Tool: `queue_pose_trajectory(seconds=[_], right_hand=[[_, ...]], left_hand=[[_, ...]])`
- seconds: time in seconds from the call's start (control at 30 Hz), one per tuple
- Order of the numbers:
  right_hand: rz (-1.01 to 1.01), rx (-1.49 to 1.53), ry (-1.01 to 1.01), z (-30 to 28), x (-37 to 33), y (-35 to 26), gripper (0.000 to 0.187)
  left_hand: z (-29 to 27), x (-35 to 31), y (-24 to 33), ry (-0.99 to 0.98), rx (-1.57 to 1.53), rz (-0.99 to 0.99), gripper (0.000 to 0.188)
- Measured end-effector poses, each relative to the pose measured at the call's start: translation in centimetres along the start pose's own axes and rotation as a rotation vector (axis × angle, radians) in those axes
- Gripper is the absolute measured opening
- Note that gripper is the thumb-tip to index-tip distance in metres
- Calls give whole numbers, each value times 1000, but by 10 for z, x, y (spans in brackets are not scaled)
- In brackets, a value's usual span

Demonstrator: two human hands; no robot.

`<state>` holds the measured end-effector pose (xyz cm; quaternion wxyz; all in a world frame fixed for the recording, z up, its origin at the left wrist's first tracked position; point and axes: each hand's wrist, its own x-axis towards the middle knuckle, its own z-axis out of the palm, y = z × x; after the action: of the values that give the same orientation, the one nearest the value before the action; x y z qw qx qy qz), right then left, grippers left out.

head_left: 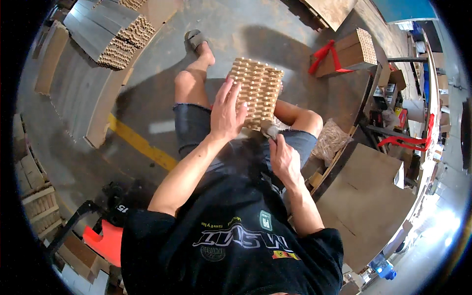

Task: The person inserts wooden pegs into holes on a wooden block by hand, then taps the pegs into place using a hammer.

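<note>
A tan, roughly square block of wooden pieces [259, 93] stands between my knees, its top set with rows of round, peg-like ends. My left hand [227, 115] lies along the block's left edge with its fingers stretched out, so it is open. Close to the near right corner, my right hand [285, 160] is closed round a small tool with a rounded, greyish-white head [269, 129]. That head is at the block's near edge; whether it touches the wood I cannot tell, and its exact kind is unclear. Its handle is mostly hidden in my fist.
Stacked wooden strips [123, 44] stand at the far left. A bundle tied with red strap [346, 54] lies at the far right. Beside my right leg are a clear plastic bag [332, 140] and a large cardboard sheet [366, 206]. Loaded shelving [393, 105] lines the right side.
</note>
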<state>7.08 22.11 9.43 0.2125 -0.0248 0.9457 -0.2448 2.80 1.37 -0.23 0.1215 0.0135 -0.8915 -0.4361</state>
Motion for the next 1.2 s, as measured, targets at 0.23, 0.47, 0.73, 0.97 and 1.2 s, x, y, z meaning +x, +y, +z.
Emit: queue_pose_trajectory(seconds=[0.23,0.47,0.73,0.97,1.2], right_hand=[[-134,78,161,-1,-6,0,23],[-15,38,142,-11,-3,-3,26],[-78,21,154,-10,9,7,31],[-79,24,77,-16,23,-6,30],[-169,-171,-9,6,28,27,25]], left_hand=[[-1,1,0,19,-7,37,53],[-9,9,8,32,24,92,60],[11,42,5,30,250,149,62],[14,54,-1,68,230,166,67],[13,53,7,86,226,170,61]])
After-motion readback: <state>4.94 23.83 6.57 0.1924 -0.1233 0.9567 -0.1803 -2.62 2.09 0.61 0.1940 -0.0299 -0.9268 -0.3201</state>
